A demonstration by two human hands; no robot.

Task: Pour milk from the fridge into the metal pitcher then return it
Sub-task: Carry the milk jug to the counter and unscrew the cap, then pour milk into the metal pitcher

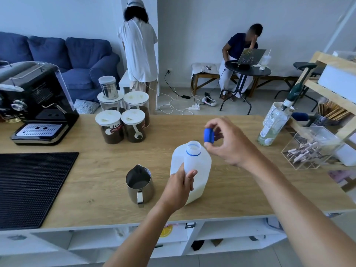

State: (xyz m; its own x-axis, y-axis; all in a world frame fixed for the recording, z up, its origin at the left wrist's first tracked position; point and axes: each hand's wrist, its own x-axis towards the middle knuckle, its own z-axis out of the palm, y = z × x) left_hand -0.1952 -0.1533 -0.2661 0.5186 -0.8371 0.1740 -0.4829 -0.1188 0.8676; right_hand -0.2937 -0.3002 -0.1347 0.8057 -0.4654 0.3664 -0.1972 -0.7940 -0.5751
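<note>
A translucent plastic milk jug (198,166) stands on the wooden counter (96,174), its neck uncapped, with a little milk low inside. My left hand (180,186) grips the jug by its handle side. Just above and right of the neck, my right hand (229,143) pinches the blue cap (209,135) between thumb and fingers. The metal pitcher (139,185) stands upright to the jug's left, spout pointing away, apart from the jug.
An espresso machine (36,105) sits at the far left, a black rubber mat (28,187) in front of it. Several lidded coffee jars (121,120) stand behind the pitcher. A glass bottle (273,124) and a clear box (310,149) are at right. Two people are beyond the counter.
</note>
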